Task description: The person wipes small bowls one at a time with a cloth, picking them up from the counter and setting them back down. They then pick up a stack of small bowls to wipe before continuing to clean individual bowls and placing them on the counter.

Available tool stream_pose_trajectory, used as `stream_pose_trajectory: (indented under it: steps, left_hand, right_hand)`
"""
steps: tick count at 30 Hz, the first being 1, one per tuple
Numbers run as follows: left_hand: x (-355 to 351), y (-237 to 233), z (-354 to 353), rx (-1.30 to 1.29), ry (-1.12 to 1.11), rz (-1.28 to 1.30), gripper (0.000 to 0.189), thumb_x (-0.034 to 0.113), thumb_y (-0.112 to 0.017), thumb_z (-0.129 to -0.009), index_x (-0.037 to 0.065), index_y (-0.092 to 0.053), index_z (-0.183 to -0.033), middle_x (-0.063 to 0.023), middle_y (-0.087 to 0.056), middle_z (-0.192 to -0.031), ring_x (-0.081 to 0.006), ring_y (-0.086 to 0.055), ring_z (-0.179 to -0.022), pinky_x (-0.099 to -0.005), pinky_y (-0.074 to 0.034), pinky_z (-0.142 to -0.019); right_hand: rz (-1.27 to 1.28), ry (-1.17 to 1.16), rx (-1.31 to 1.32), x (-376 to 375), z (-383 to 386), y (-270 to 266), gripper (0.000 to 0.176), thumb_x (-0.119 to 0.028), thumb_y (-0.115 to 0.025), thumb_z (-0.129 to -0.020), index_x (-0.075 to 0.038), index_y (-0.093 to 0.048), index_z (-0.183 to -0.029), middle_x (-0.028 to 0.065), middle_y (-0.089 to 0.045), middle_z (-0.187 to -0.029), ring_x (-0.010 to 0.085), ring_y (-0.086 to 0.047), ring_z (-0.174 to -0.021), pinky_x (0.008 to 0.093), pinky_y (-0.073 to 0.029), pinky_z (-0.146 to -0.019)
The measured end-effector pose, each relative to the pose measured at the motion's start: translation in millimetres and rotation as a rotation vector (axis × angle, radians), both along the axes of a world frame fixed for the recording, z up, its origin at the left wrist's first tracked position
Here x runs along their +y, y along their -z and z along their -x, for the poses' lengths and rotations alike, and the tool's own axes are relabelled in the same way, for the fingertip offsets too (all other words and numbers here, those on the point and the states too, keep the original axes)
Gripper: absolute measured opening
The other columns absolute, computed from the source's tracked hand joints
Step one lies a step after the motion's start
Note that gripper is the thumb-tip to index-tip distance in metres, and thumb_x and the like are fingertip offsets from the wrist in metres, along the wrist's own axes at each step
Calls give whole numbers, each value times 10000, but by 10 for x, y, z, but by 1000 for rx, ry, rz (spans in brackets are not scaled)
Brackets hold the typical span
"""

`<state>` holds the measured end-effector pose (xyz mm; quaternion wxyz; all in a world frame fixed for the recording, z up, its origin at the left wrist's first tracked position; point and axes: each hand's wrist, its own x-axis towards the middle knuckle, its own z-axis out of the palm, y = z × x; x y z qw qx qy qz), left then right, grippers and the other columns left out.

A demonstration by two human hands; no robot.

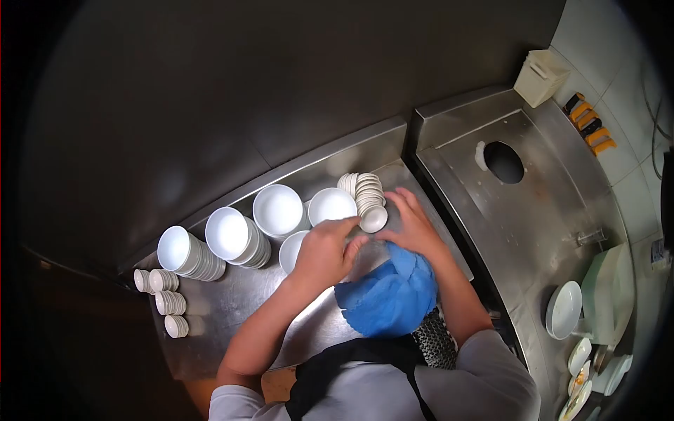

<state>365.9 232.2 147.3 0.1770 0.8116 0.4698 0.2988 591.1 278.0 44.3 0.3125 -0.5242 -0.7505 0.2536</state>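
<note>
My left hand (326, 252) reaches over the steel counter with thumb and fingers apart, its fingertips right at the edge of a small white dish (373, 219). On the other side of that dish, my right hand (414, 226) is open too, fingers spread and curved toward it. The dish lies at the near end of stacked small white dishes (369, 189). A crumpled blue cloth (390, 298) is on the counter's near side, below my right hand. Just past my left hand stands a larger white bowl (333, 205); another white bowl (291, 251) is partly hidden behind the hand.
Tall stacks of white bowls (186, 252) line the counter's back, with short dish stacks (170, 303) at the left end. On the right, a steel worktop (470, 168) has a round dark hole. Used plates (577, 400) and a white bowl (564, 310) sit at the lower right.
</note>
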Motion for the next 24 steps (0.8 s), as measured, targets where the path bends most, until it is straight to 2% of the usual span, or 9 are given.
stream_pose_trajectory:
  steps: [2,5,6,9,12,15,18,21,24]
  left_hand:
    - [116,-45,-108,-2,-50,80,314,223,-718,-872,-12,-688,-1078,-205,-707,-964,-374,-678,-836,-424,-543,-769]
    - [95,131,-270,-22,59,66,310,236,-709,-884,-6,-692,-1077,-206,-709,-971,-372,-683,-844,-420,-545,-775]
    - [62,209,-307,-24,63,128,314,242,-708,-887,-4,-691,-1082,-212,-708,-975,-375,-685,-858,-416,-545,-785]
    - [-47,269,-356,-60,48,206,326,247,-684,-898,-6,-667,-1104,-227,-694,-936,-397,-673,-865,-449,-535,-773]
    - [-113,400,-338,-119,36,235,330,247,-685,-898,-1,-665,-1115,-220,-699,-956,-398,-673,-878,-447,-537,-787]
    - [-172,493,-347,-143,36,305,323,232,-682,-901,-8,-665,-1117,-221,-698,-985,-397,-671,-909,-446,-534,-805]
    - [-230,655,-357,-199,65,303,377,233,-696,-890,-5,-640,-1177,-243,-685,-1009,-405,-660,-916,-439,-527,-834]
    - [-292,812,-392,-174,-96,413,553,238,-713,-885,-6,-515,-1339,-255,-625,-1150,-378,-644,-971,-407,-533,-845]
    - [-421,1000,-495,-446,-291,476,740,245,-713,-899,-1,-318,-1474,-250,-480,-1321,-326,-596,-1073,-364,-535,-848]
  right_hand:
    - [119,-80,67,375,99,118,986,-283,-916,-579,-144,-418,-1419,276,-210,-1541,487,-305,-1386,465,-326,-1136]
    - [85,-269,17,792,169,193,1056,-224,-923,-560,-140,-360,-1450,312,-102,-1567,493,-227,-1429,450,-304,-1159]
    - [57,-288,-30,861,176,223,1075,-199,-927,-545,-147,-355,-1454,279,-191,-1540,465,-285,-1404,444,-334,-1137]
    - [114,-304,7,955,192,307,1087,-209,-936,-522,-154,-370,-1448,214,-306,-1475,417,-370,-1362,415,-374,-1111]
    - [160,-207,52,865,147,279,1044,-224,-939,-531,-140,-398,-1420,189,-383,-1380,396,-429,-1303,417,-393,-1088]
    - [235,-187,-8,787,106,295,1010,-243,-942,-542,-134,-419,-1399,182,-399,-1361,378,-445,-1296,415,-401,-1077]
    - [190,-221,-34,710,68,306,970,-258,-938,-566,-120,-438,-1386,175,-439,-1325,371,-477,-1270,412,-414,-1059]
    - [225,-233,49,606,66,323,903,-242,-905,-629,-127,-440,-1394,189,-468,-1309,376,-494,-1244,415,-420,-1047]
    - [264,-220,63,464,60,295,856,-250,-882,-671,-97,-443,-1390,197,-499,-1292,379,-514,-1229,419,-429,-1036]
